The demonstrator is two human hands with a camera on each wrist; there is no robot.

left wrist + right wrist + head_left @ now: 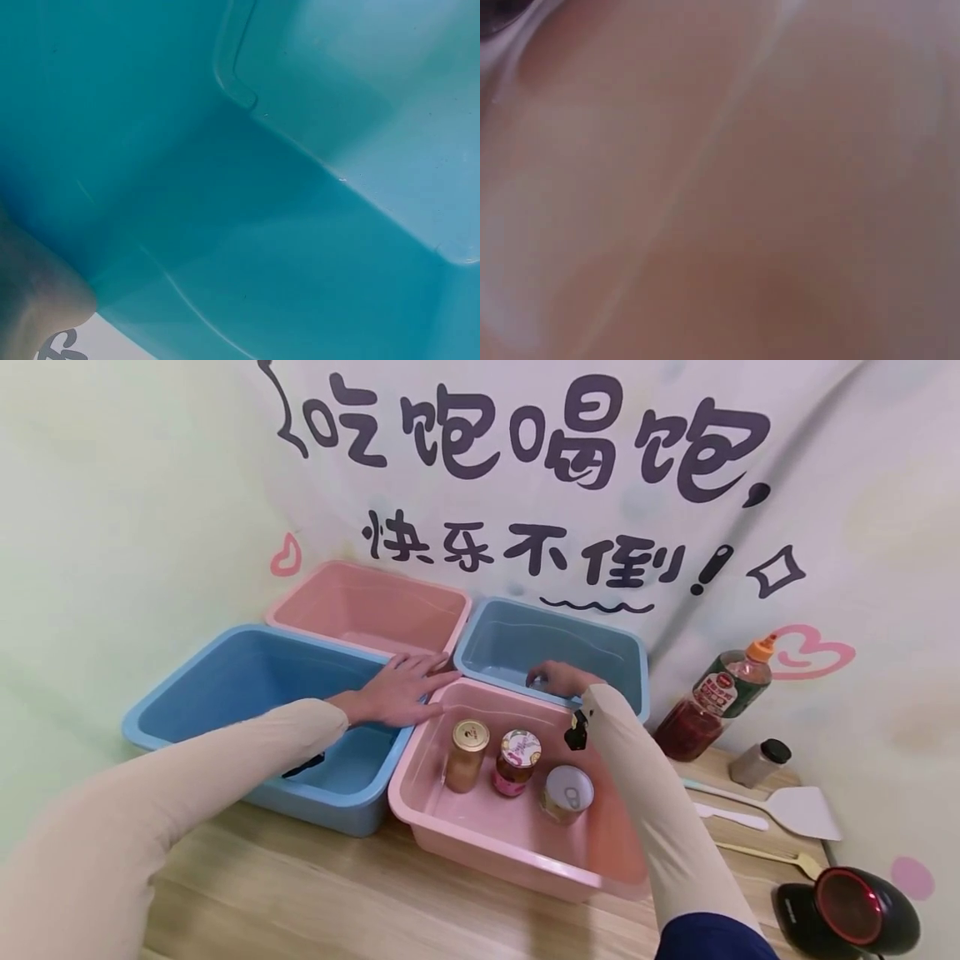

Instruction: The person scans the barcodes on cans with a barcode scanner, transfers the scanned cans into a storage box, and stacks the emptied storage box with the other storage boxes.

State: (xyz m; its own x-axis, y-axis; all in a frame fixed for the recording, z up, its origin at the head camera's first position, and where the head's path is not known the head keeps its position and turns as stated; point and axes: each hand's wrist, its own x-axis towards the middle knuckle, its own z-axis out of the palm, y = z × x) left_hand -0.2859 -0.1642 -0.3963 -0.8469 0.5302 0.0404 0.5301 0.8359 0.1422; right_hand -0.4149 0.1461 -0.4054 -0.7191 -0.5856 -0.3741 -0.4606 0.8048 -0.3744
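My left hand (pixel 401 689) lies with its fingers spread over the rims where the front blue bin (pixel 375 793) and the front pink bin (pixel 480 858) meet. It holds nothing. My right hand (pixel 566 678) reaches down into the back blue bin (pixel 551 610), its fingers curled at a small, shiny greyish thing (pixel 537 682). The hand covers most of that thing, so its kind is unclear. Nearer, in the front pink bin, stand a gold can (pixel 467 756), a jar with a patterned lid (pixel 517 762) and a short tin with a ring pull (pixel 567 795).
A back pink bin (pixel 367 577) stands behind the front blue one. To the right are a red sauce bottle (pixel 708 706), a black-capped shaker (pixel 761 763), a white spatula (pixel 802 810), further utensils and a black device (pixel 847 910). A lettered cloth hangs behind.
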